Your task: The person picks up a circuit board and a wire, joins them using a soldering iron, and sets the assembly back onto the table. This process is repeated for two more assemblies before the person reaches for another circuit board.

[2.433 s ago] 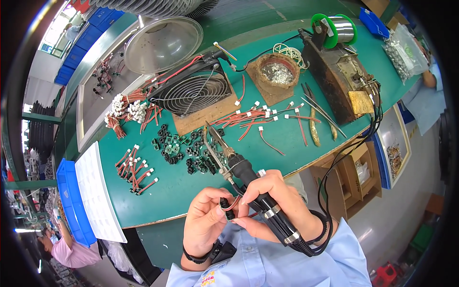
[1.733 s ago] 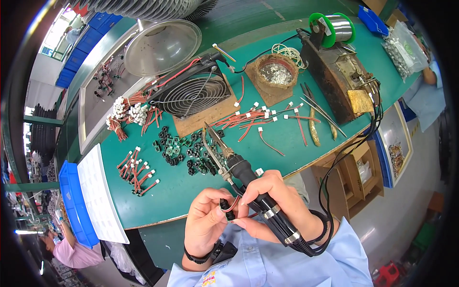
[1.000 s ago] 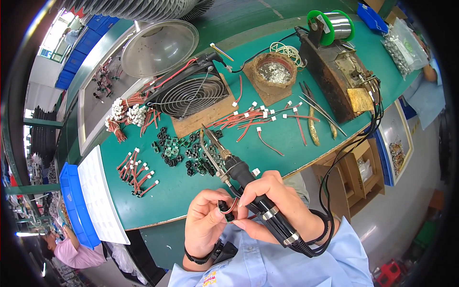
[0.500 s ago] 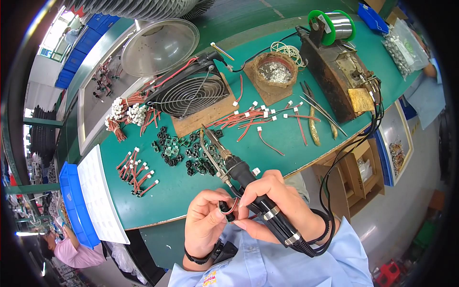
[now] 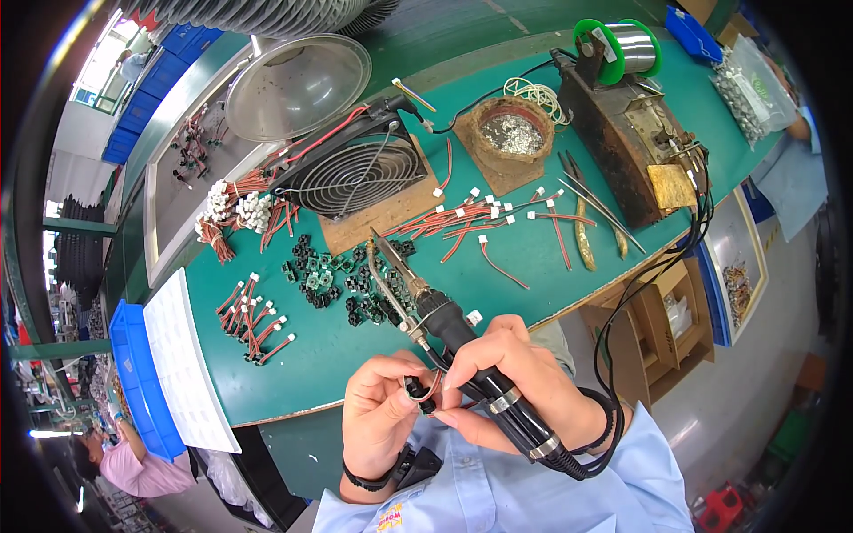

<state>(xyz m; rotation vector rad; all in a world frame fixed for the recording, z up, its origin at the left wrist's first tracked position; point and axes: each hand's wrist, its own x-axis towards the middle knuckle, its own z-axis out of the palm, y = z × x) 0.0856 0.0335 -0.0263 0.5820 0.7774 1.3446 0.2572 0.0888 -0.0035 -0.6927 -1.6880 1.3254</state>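
Change: almost none since the earlier views; both hands stay bunched together just off the worktop's (image 5: 533,266) near edge, so the fiddly close work goes on.
Left hand (image 5: 378,426): fingertips pinched on a small black component with red wire (image 5: 419,393).
Right hand (image 5: 515,391): curled round the black-handled soldering iron (image 5: 444,324), fingertips touching the component.
Beyond: black parts (image 5: 342,284) mid-worktop; wire-grille fan (image 5: 360,173) further back.

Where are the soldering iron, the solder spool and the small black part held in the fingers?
soldering iron (image 5: 449,324), head view, on its black handle.
solder spool (image 5: 622,44), head view, on the wound wire.
small black part (image 5: 418,392), head view, on its body.
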